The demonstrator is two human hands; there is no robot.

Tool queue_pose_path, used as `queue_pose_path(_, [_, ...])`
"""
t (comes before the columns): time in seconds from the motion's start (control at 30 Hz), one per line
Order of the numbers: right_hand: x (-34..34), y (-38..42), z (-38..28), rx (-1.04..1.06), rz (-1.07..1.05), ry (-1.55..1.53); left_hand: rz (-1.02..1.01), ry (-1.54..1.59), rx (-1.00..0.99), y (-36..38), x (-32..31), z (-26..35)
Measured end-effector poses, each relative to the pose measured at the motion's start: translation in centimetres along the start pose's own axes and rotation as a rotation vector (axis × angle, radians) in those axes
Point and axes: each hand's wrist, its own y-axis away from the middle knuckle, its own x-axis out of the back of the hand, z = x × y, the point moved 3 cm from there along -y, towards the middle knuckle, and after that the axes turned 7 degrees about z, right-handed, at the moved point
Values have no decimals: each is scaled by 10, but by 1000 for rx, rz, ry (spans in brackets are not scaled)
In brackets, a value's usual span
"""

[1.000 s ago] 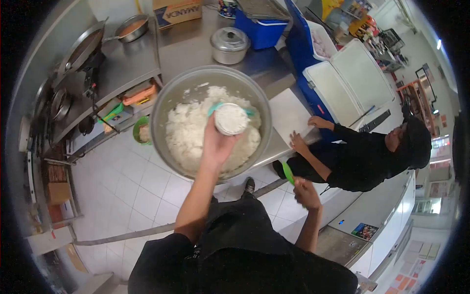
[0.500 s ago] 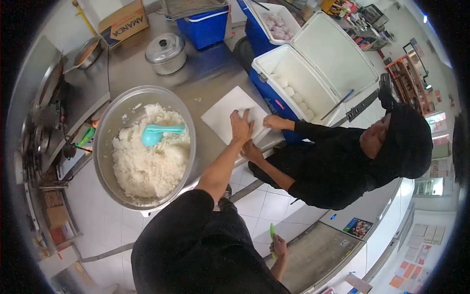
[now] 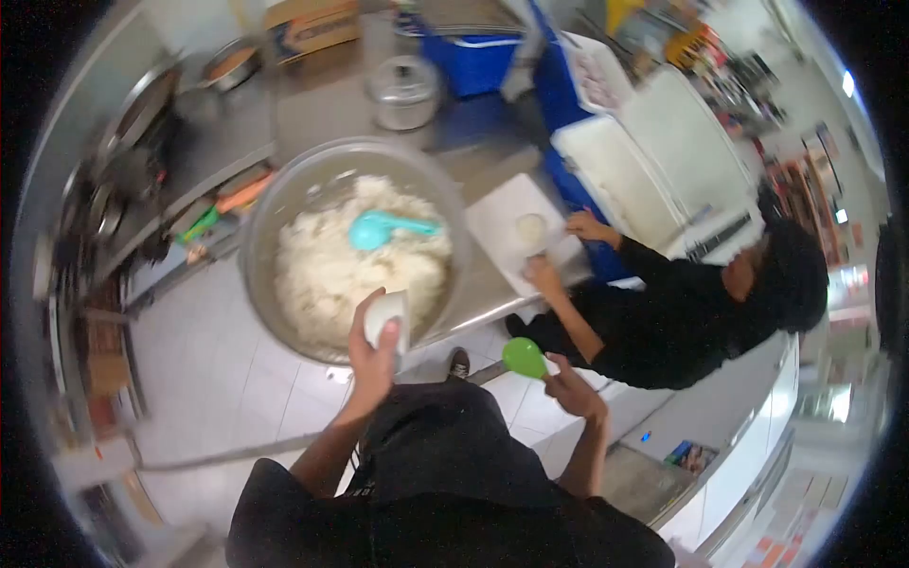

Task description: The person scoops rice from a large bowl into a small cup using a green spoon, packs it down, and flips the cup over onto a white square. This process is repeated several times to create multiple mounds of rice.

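My left hand (image 3: pixel 370 364) is wrapped round a small white cup (image 3: pixel 387 320), held at the near rim of a large metal pot (image 3: pixel 254 284). Cooked white rice (image 3: pixel 327 275) fills much of that pot, and a turquoise scoop (image 3: pixel 370 230) lies on top of it. On the other side of my body, over the floor, my right hand (image 3: pixel 574 390) grips a green rice spoon (image 3: pixel 524 358) by its handle. A round white portion of rice (image 3: pixel 530 229) sits on the white paper (image 3: pixel 502 213) on the steel table, between the hands of a co-worker in black.
The co-worker (image 3: pixel 663 303) stands at the right end of the table (image 3: pixel 464 170). Beyond are an opened cooler (image 3: pixel 615 175) and another blue cooler holding pale pieces. A lidded pot (image 3: pixel 404 93) and a cardboard box (image 3: pixel 311 26) stand at the back. Pans line the left counter.
My left hand has left the paper and come back to the pot's edge with the white cup. A round rice portion now shows on the paper. My right hand has raised the green spoon.
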Motion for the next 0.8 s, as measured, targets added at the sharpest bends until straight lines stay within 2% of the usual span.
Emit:
queue_pose_path(0.03, [1, -10, -37, 167, -44, 4, 115, 56, 0, -1, 40, -7])
queue_pose_path(0.1, [-4, -22, -114, 342, -51, 301, 242, 218, 145, -1, 117, -18])
queue_pose_path(0.13, [-15, -22, -156, 395, 2, 381, 261, 455, 176, -4, 146, -24])
queue_pose_path(0.17, [-28, -21, -196, 371, 12, 430, 295, 464, 165, -6, 171, -22])
queue_pose_path(0.23, [-64, -34, -249, 469, 95, 422, 448, 770, 256, -6, 213, -20])
queue_pose_path(0.3, [-104, -54, -277, 546, 121, 479, 477, 810, 262, -3, 240, -25])
queue_pose_path(0.37, [-143, -68, -293, 633, 153, 536, 493, 951, 391, -1, 258, -43])
queue_pose_path(0.4, [-162, -75, -298, 648, 203, 633, 498, 962, 382, -1, 266, -50])
queue_pose_path(0.43, [-177, -83, -303, 662, 254, 727, 429, 989, 446, 1, 269, -56])
queue_pose_path(0.5, [-197, -93, -317, 708, 220, 731, 369, 1019, 509, 3, 272, -64])
queue_pose_path(0.57, [-212, -100, -339, 584, 101, 840, 377, 968, 606, 1, 271, -69])
queue_pose_path(0.6, [-213, -113, -343, 590, 109, 836, 324, 966, 600, -2, 271, -71])
queue_pose_path(0.7, [-207, -165, -342, 679, 133, 924, 346, 964, 588, -21, 267, -73])
queue_pose_path(0.77, [-200, -196, -359, 817, 287, 794, 367, 944, 568, -35, 264, -73])
queue_pose_path(0.8, [-199, -223, -364, 818, 285, 784, 391, 927, 554, -42, 262, -73])
